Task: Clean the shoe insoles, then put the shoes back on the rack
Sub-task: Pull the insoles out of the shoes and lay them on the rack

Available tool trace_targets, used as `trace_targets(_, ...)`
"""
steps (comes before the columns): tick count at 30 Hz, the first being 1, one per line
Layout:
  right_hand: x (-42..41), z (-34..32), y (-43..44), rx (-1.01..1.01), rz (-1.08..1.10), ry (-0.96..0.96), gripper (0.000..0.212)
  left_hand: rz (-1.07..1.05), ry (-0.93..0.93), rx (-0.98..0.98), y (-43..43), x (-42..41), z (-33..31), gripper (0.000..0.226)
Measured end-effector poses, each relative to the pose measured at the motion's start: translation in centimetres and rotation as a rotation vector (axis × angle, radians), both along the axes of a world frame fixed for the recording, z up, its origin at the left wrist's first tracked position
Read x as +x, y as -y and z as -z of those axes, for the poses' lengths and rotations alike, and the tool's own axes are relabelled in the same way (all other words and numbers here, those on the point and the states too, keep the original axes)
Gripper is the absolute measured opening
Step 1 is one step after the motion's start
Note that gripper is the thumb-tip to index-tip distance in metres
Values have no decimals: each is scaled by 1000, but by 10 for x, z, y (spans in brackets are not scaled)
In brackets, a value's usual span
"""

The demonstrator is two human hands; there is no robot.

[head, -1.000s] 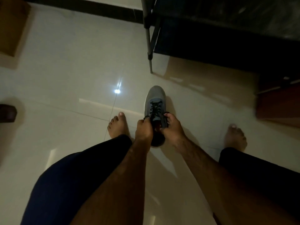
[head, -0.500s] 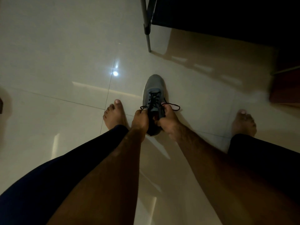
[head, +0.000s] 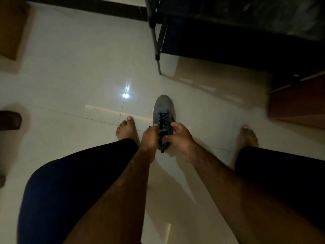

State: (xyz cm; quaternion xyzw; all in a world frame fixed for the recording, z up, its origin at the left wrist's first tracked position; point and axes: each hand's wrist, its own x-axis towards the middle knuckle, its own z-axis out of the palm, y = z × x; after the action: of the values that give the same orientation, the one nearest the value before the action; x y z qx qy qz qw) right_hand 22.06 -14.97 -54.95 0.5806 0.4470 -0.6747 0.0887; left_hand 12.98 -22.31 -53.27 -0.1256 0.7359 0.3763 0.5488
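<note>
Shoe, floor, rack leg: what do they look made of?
shoe: grey upper, probably woven or mesh fabric; matte, no shine, though dim light leaves it open. laces: black cord.
floor: glazed tile, glossy; it mirrors a light spot and shows thin joint lines.
rack leg: likely painted metal tube; thin, straight, smooth grey.

The location was a dimly lit room in a home. Indicators: glossy cream floor tiles (head: pixel 70 67); a dark skirting (head: pixel 98 6) along the far wall; a metal-framed rack (head: pixel 156 41) with dark fabric shelves at far right; wooden furniture (head: pixel 299 103) at right; a bare foot (head: pixel 125 129) on the tiles.
</note>
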Motion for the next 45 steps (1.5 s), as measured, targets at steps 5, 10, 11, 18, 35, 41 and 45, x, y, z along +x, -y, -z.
trace_targets(5,10,-70,-6,103,30,-142,58,-124,30,120,-9,8,-70,36)
trace_targets(10,19,-145,-12,214,38,-270,51,-102,-101,270,-12,16,-138,40)
trace_targets(11,21,-161,-15,251,26,-294,50,-89,-126,308,-13,16,-153,44)
trace_targets(18,29,-273,-49,525,64,-495,49,-78,-261,637,-42,15,-259,47)
trace_targets(35,34,-519,-168,1039,191,-826,36,162,-597,1021,-159,9,-484,25)
trace_targets(41,7,-538,-208,1029,221,-705,38,262,-619,949,-206,3,-518,28)
trace_targets(45,-12,-533,-225,982,218,-633,38,243,-583,956,-231,0,-517,35)
